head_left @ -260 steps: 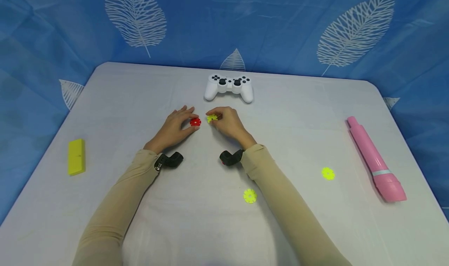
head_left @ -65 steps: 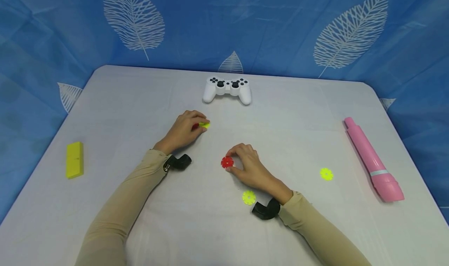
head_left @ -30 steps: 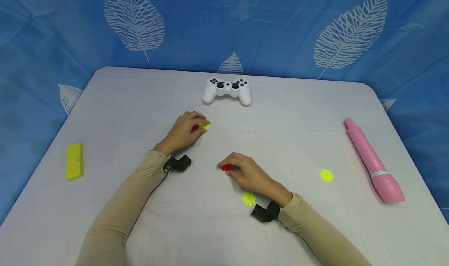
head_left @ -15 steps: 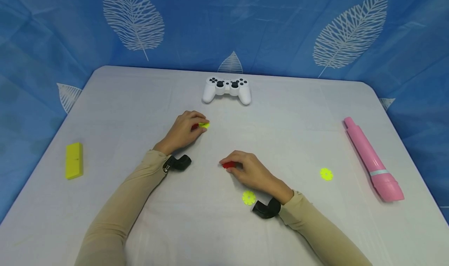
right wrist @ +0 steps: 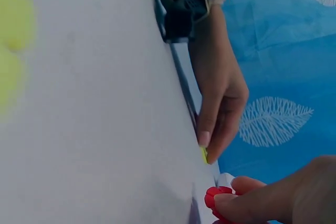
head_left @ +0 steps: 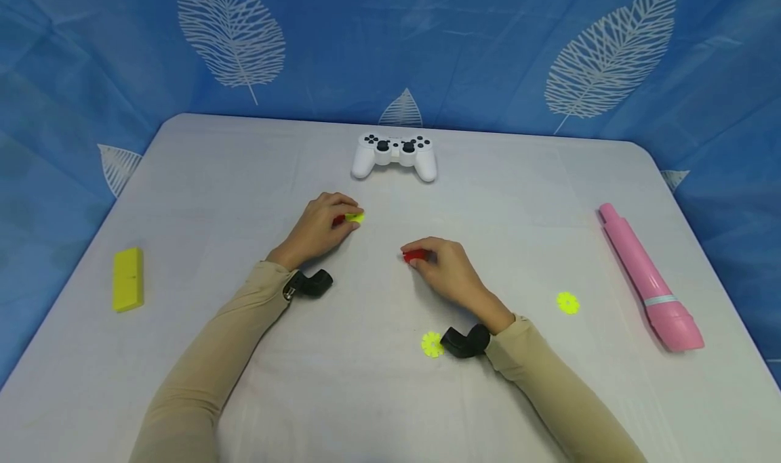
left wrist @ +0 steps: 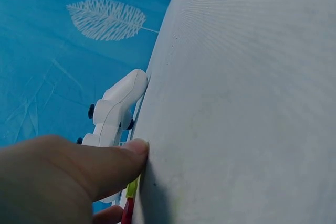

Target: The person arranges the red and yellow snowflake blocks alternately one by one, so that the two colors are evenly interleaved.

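Note:
In the head view my left hand [head_left: 317,227] rests on the white table and pinches a red notched disc [head_left: 338,219] and a yellow notched disc [head_left: 355,217], which touch; the fingers partly cover both. To its right and nearer, my right hand [head_left: 448,270] holds another red notched disc [head_left: 415,255] between thumb and fingers, apart from the left hand's discs. The right wrist view shows this red disc [right wrist: 216,198] tilted off flat. Edge-on in the left wrist view, the yellow disc [left wrist: 132,188] meets the red one [left wrist: 127,211].
A yellow notched disc [head_left: 432,344] lies beside the right wrist's camera, another yellow disc [head_left: 568,303] farther right. Behind the hands sits a white game controller [head_left: 394,156]. A yellow block [head_left: 128,280] lies at the left, a pink folded umbrella-like object [head_left: 649,276] at the right.
My right hand has moved forward and slightly right with its red disc, which was tilted up earlier. Long before, it held a yellow disc near the left hand's red one. The left hand now stays still.

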Available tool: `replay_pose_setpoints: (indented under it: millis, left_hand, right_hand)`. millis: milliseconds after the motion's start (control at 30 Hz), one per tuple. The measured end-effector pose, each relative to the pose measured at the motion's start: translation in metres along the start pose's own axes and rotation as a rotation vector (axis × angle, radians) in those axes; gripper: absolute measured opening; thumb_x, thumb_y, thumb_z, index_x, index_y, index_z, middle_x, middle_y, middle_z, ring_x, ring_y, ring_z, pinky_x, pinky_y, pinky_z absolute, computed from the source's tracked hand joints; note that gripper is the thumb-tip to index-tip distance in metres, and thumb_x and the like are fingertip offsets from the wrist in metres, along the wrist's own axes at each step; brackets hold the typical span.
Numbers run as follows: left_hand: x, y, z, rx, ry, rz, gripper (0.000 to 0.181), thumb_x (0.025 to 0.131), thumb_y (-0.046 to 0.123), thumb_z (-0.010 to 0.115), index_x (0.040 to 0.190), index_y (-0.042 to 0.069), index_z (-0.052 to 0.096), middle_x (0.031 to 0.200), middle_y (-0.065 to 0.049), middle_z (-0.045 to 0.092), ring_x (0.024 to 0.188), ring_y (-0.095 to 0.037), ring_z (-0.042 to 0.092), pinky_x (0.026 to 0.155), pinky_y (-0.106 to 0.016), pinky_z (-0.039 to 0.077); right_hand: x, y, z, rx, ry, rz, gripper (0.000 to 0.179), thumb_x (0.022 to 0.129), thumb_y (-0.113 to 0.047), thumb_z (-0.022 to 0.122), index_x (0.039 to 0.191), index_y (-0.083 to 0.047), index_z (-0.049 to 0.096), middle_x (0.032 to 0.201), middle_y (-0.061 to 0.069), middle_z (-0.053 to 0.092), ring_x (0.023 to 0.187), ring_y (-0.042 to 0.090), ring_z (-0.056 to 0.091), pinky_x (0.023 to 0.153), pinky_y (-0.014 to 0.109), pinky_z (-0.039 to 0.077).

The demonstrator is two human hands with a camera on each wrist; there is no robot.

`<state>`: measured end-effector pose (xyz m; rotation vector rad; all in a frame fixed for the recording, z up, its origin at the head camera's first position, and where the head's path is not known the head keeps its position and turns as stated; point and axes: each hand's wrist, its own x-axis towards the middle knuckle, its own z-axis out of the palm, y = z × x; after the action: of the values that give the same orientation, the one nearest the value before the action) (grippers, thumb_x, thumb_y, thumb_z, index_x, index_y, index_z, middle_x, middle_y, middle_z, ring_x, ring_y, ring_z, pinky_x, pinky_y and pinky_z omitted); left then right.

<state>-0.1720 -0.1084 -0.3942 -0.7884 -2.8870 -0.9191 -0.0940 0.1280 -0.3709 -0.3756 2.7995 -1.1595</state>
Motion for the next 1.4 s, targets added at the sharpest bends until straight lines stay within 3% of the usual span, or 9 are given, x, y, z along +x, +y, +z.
replay_pose_setpoints:
  millis: [167,400,767,1167,1400]
  left_hand:
    - [0.0,0.001,0.0,0.001,-0.003,-0.007,0.028,0.086,0.022,0.061,0.111,0.009,0.065,0.117,-0.007,0.058,0.112,-0.025,0.047,0.097,-0.046,0.036]
    - [0.0,0.001,0.001,0.006,-0.016,-0.022,0.029,0.086,0.022,0.061,0.112,0.01,0.064,0.118,-0.007,0.058,0.112,-0.025,0.046,0.099,-0.046,0.035]
    - [0.0,0.002,0.001,0.003,-0.004,-0.013,0.028,0.086,0.021,0.062,0.111,0.009,0.065,0.117,-0.008,0.058,0.112,-0.026,0.047,0.096,-0.046,0.036]
    - [0.0,0.003,0.0,-0.002,0.0,-0.027,0.028,0.085,0.02,0.063,0.11,0.008,0.066,0.117,-0.009,0.058,0.11,-0.026,0.047,0.094,-0.046,0.036]
    - [0.001,0.003,0.0,-0.003,0.002,-0.033,0.029,0.085,0.02,0.063,0.11,0.008,0.065,0.118,-0.008,0.058,0.11,-0.025,0.048,0.095,-0.045,0.036]
  right_hand:
    - [0.019,-0.001,-0.001,0.029,0.016,0.038,0.022,0.081,-0.004,0.063,0.101,-0.012,0.069,0.096,0.006,0.069,0.081,0.017,0.058,0.069,0.025,0.044]
    - [0.045,-0.006,0.009,0.057,0.023,0.01,0.025,0.08,-0.001,0.063,0.104,-0.008,0.067,0.1,0.009,0.068,0.088,0.021,0.062,0.08,0.034,0.049]
    - [0.078,-0.016,0.026,0.051,-0.001,0.062,0.026,0.08,-0.002,0.061,0.105,-0.009,0.065,0.096,0.01,0.069,0.087,0.021,0.065,0.079,0.032,0.051]
    - [0.096,-0.025,0.03,-0.026,-0.011,0.051,0.029,0.081,-0.006,0.064,0.109,-0.007,0.061,0.101,0.012,0.066,0.09,0.022,0.062,0.08,0.032,0.051]
    - [0.099,-0.029,0.031,-0.126,-0.013,0.026,0.032,0.08,-0.01,0.066,0.111,-0.004,0.059,0.103,0.013,0.063,0.091,0.023,0.059,0.079,0.033,0.049]
